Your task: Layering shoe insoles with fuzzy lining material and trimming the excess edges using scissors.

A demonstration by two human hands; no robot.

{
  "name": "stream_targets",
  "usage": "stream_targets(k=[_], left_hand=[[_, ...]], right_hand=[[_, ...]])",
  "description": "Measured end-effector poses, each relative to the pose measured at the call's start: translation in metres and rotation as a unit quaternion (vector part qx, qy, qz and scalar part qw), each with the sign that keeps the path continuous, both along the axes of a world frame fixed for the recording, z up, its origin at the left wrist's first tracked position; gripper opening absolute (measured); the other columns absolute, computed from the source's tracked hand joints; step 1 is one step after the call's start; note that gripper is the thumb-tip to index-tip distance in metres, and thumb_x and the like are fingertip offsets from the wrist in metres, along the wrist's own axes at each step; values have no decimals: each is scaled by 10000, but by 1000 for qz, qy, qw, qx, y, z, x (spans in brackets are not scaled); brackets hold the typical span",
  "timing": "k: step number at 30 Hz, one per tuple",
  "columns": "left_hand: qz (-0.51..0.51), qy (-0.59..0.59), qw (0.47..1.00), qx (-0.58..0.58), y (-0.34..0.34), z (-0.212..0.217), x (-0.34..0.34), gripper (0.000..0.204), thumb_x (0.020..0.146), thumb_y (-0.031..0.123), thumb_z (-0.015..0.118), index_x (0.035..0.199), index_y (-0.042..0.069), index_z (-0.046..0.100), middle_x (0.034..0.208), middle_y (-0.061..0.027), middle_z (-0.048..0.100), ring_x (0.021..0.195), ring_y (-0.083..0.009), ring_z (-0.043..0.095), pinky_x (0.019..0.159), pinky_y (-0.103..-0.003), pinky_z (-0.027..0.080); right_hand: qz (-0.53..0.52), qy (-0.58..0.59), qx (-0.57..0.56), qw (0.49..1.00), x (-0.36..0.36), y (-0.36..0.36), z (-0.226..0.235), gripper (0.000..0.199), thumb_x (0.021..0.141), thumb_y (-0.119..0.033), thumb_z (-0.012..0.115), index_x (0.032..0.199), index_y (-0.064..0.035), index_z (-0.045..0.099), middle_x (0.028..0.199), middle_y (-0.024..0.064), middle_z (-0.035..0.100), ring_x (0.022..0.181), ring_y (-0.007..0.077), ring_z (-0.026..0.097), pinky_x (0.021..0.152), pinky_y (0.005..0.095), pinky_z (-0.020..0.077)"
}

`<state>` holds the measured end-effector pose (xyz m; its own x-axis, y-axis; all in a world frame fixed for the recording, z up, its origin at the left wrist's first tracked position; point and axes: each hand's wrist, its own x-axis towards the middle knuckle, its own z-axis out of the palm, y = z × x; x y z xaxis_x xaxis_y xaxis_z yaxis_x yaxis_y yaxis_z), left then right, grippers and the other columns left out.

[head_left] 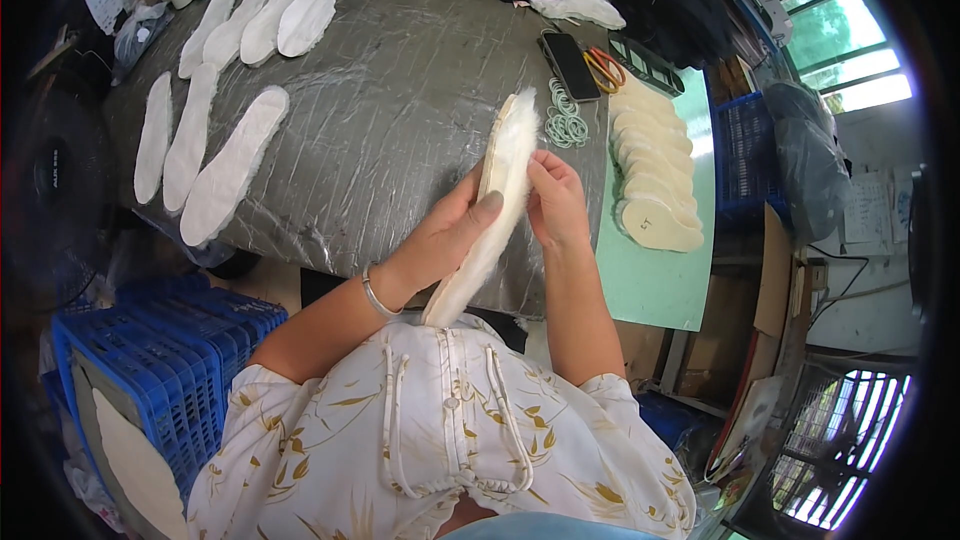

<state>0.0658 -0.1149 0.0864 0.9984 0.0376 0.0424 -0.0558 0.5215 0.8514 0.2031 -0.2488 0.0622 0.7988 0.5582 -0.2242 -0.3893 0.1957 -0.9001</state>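
Note:
My left hand (437, 232) grips a fleecy insole bundle (508, 175) on edge, with the thumb across its side. White fluff covers its right face, and a flat cream edge runs along the left. It slants from the table down to my shirt front; how many layers it has I cannot tell. My right hand (560, 202) pinches the fluffy right edge near the upper part. Pale insoles (235, 165) lie spread at the left of the dark table, with another group of white insoles (308, 12) behind them.
On the right, overlapping cream insoles (655, 165) lie on a green board (655, 285). Beside them are pale green rubber bands (566, 127), a phone (570, 65) and orange-handled scissors (605, 70). Black bundles (665, 15) sit farther back. A blue crate (160, 370) stands at lower left.

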Motion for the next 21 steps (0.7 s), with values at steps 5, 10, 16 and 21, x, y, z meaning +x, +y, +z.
stream_targets(k=[5,10,16,21], left_hand=[[32,21,998,44,11,-12,0,388,1064,258,428,1337,-5,509,1138,-20,623,977,-58,570,856,-228,472],[119,49,988,90,14,-18,1,323,1058,252,453,1176,-5,610,1014,-5,658,877,-48,587,773,-218,487],[127,26,992,-6,15,-22,4,315,1046,233,484,1234,-11,552,1157,-87,655,1028,-132,625,907,-280,497],[180,26,978,-98,22,-24,3,389,1055,208,437,1357,-36,450,1341,-153,555,1227,-240,553,1063,-406,433]], right_hand=[[-29,-24,-38,999,-4,-4,5,132,920,-136,644,994,-27,647,889,20,684,736,74,628,599,224,503],[-60,-67,-96,991,-9,1,20,150,884,-150,674,967,-27,655,848,12,676,709,76,613,592,237,491],[-57,-156,-130,977,-17,5,41,166,888,-118,669,945,37,679,834,42,692,727,90,619,636,249,502],[-70,-221,-12,973,-40,4,60,516,859,1,659,1347,-36,495,1200,129,630,886,132,642,772,255,526]])
